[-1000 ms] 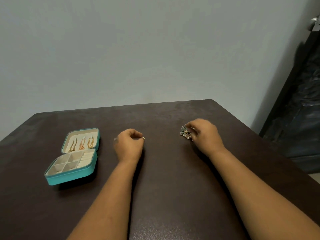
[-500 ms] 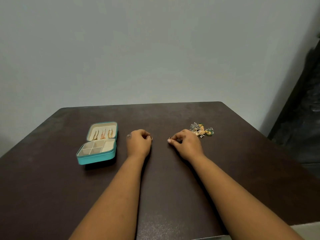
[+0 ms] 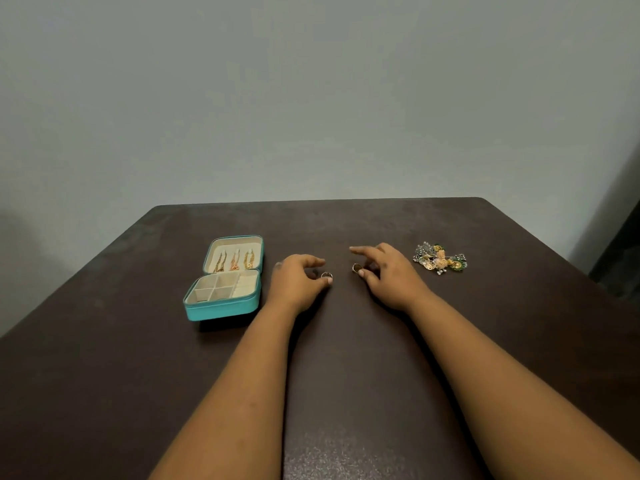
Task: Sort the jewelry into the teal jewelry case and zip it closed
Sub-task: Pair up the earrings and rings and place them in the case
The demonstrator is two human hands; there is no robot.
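Two hands point(image 3: 346, 275), each pinching rings

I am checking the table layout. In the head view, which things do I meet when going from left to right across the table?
teal jewelry case → left hand → ring → second ring → right hand → jewelry pile

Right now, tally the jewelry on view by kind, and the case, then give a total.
Rings: 2, one at the left hand, one at the right hand
Hanging pieces in the lid: 3
Heap of mixed jewelry: 1, pieces too tangled to count
Teal jewelry case: 1, open
Total: 7
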